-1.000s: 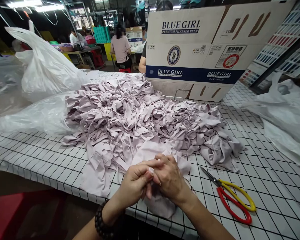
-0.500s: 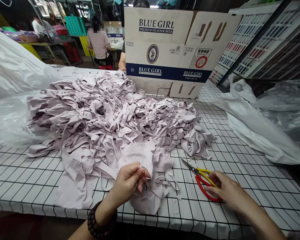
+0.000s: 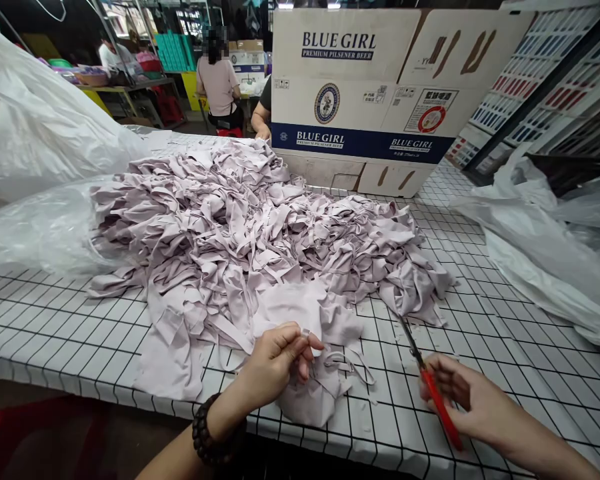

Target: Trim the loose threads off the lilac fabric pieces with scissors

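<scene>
My left hand [image 3: 280, 357], a beaded bracelet on its wrist, is closed in a pinch on a pale lilac fabric piece [image 3: 290, 310]; a small bit of it shows at the fingertips. On the right, my right hand [image 3: 453, 393] has its fingers curled around the scissors [image 3: 440, 407]. Their red handle faces me and the narrow dark blades point up and away, toward the edge of the fabric pile [image 3: 220, 227]. The second, yellow handle is hidden now. Thin fabric straps [image 3: 350, 363] lie just right of my left hand.
A large beer carton [image 3: 350, 100] stands behind the pile, with another person's arm [image 3: 261, 120] beside it. Plastic bags lie left [image 3: 45, 133] and right [image 3: 540, 240] on the checked tablecloth [image 3: 80, 333]. Another person [image 3: 219, 87] sits farther back.
My right hand has picked up the scissors and turned them, so the red handle is uppermost. My left hand keeps its pinch. The whole view has shifted, with things appearing farther right.
</scene>
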Tool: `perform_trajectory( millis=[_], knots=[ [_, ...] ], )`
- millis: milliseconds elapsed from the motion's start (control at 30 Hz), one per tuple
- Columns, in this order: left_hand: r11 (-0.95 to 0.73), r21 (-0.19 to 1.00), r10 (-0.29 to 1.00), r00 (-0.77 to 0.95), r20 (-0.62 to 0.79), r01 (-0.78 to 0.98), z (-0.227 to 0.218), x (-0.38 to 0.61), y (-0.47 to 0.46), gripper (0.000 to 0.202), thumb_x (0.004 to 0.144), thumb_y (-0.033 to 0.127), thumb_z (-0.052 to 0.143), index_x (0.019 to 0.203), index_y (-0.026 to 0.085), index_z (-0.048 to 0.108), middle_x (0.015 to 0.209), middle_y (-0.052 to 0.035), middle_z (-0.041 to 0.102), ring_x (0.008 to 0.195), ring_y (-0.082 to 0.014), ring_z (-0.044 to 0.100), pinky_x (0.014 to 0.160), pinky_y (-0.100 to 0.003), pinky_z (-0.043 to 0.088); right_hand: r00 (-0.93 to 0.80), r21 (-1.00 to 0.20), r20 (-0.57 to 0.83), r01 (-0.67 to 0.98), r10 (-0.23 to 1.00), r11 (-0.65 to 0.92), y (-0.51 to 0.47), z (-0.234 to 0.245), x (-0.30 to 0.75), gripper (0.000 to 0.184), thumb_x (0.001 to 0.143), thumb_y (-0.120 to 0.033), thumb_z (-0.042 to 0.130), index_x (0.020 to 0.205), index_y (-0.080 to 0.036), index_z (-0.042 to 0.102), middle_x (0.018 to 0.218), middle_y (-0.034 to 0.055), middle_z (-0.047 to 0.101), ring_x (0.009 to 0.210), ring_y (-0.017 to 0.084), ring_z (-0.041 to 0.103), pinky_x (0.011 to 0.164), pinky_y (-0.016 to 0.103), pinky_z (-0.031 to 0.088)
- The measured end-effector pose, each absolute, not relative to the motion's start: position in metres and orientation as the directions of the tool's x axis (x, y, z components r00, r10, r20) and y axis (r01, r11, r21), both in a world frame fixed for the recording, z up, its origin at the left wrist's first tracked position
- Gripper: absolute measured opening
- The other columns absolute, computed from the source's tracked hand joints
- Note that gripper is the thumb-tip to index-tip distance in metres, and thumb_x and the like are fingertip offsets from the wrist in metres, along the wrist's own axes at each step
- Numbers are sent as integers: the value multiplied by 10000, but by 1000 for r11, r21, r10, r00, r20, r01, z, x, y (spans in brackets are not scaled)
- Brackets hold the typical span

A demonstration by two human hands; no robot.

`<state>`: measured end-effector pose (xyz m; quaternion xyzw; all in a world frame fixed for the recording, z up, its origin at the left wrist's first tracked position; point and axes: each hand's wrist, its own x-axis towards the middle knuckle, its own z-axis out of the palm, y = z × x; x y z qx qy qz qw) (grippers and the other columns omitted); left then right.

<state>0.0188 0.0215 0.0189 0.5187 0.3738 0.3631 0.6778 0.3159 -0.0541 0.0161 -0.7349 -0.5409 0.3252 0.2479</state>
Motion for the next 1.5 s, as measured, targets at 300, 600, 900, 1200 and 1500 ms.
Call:
perform_trajectory(
  millis=[300, 600, 900, 1200, 1500],
  knots=[
    [95, 995, 882, 468, -64, -43, 24, 21, 20, 362, 912, 420, 540, 745, 124, 663, 609, -2, 546, 486, -101, 548, 502, -218, 434, -48, -527, -129, 850, 990, -27, -29, 61, 231, 379, 668, -487, 727, 862, -269, 485, 770, -14, 638, 683, 196, 569, 613, 311, 472],
    [77, 994, 873, 488, -31, -76, 21, 19, 20, 279, 907, 295, 534, 697, 143, 639, 613, 5, 535, 485, -94, 533, 502, -210, 432, -158, -370, -18, 918, 987, 140, -23, 56, 223, 358, 732, -519, 692, 856, -264, 474, 774, -16, 654, 649, 202, 558, 641, 346, 436],
    [138, 986, 868, 491, -75, -94, 23, 21, 20, 280, 878, 334, 583, 727, 119, 679, 598, -1, 548, 459, -88, 536, 479, -206, 446, -182, -380, -8, 910, 983, 165, -20, 60, 223, 334, 758, -508, 676, 825, -259, 464, 742, -28, 636, 634, 187, 554, 640, 334, 423],
    [163, 979, 863, 499, -80, -124, 22, 21, 17, 371, 865, 443, 613, 758, 99, 700, 640, -13, 556, 458, -83, 539, 449, -207, 466, -203, -374, -64, 913, 977, 165, -21, 63, 222, 387, 788, -538, 627, 748, -254, 367, 622, -53, 576, 560, 163, 502, 583, 303, 396],
    [202, 967, 855, 510, -98, -154, 25, 20, 15, 430, 850, 505, 617, 733, 98, 690, 649, -12, 556, 452, -71, 528, 445, -196, 475, -251, -335, 49, 908, 967, 252, -20, 55, 224, 375, 806, -494, 627, 728, -254, 349, 575, -69, 535, 518, 145, 472, 570, 282, 371]
  ],
)
